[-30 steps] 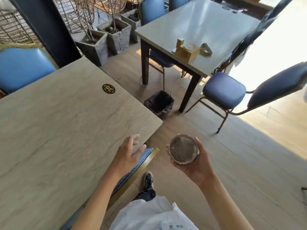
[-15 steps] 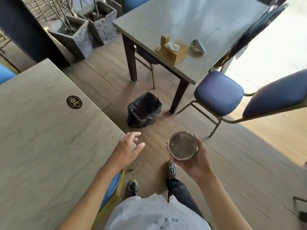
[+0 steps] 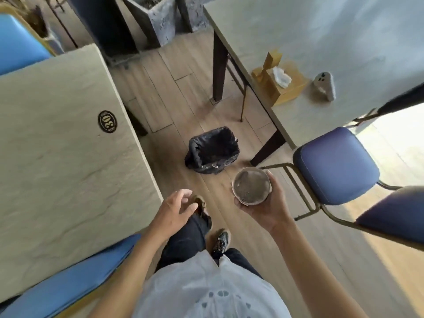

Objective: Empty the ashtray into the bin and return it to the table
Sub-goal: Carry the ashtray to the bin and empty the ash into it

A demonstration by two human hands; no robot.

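Observation:
My right hand point(image 3: 267, 206) holds a round ashtray point(image 3: 251, 186) upright from below; grey ash covers its inside. A small bin point(image 3: 213, 150) lined with a black bag stands open on the wooden floor, just ahead and left of the ashtray. My left hand point(image 3: 176, 206) hangs empty with fingers apart, beside the corner of the beige table point(image 3: 57, 161) that carries a round "30" number plate point(image 3: 107, 121).
A second table point(image 3: 321, 37) at the right holds a wooden tissue box point(image 3: 278, 81) and a phone point(image 3: 324, 86). A purple chair point(image 3: 335, 166) stands right of the bin, a blue chair point(image 3: 68, 278) at lower left. Stone planters point(image 3: 158, 19) sit at the back.
I have stepped forward off the chair; the bin has come closer and now lies just ahead of the ashtray. My left hand has left the table edge.

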